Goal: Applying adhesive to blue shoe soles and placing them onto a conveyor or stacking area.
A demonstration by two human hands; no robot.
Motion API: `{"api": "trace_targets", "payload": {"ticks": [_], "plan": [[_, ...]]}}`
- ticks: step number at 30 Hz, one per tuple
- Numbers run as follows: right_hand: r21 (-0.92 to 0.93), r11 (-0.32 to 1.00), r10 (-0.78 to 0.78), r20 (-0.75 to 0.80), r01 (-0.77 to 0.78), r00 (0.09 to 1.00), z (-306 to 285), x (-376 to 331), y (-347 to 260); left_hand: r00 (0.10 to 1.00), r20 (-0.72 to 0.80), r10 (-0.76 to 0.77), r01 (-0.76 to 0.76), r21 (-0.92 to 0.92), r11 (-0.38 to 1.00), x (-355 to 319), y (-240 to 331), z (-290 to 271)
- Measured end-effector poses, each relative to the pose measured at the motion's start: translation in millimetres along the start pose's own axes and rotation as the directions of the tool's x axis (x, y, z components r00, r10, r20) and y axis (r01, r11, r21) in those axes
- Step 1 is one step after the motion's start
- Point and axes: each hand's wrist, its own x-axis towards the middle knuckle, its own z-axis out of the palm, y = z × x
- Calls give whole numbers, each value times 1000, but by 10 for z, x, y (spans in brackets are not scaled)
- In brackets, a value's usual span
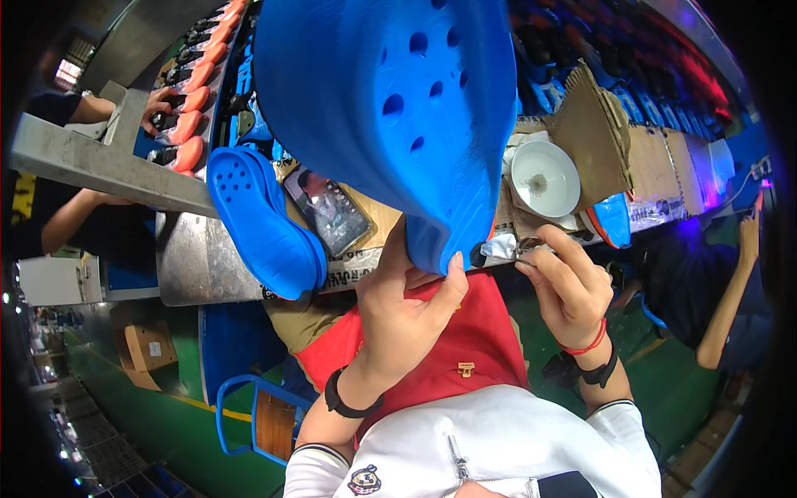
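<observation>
A large blue foam shoe sole [365, 124] with several round holes stands up close to the camera and fills the upper middle. My left hand [398, 315] grips its lower end, thumb on the near edge. Just right of that end, my right hand [569, 286] pinches a small tool wrapped in silvery film [500, 247]. The tool's dark tip is at or very near the sole's edge; I cannot tell whether they touch. Left of the sole lie more blue soles [257, 216], one upon another, beside a phone [332, 212] with a lit screen.
A white bowl [558, 170] sits on the bench at right, against a cardboard flap [591, 137]. A blue shoe part [614, 220] lies beside it. Orange-soled shoes [187, 124] line the far left, where a co-worker's hand [158, 108] touches one. A metal bar [108, 166] crosses there.
</observation>
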Motion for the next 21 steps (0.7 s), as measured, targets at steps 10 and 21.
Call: {"api": "trace_targets", "payload": {"ticks": [10, 21], "plan": [[-3, 999, 50, -5, -50, 999, -15, -41, 24, 1000, -5, 3, -3, 19, 1000, 8, 15, -8], [44, 998, 53, -24, -52, 998, -34, -31, 14, 1000, -24, 2, -2, 9, 1000, 16, 15, 19]]}}
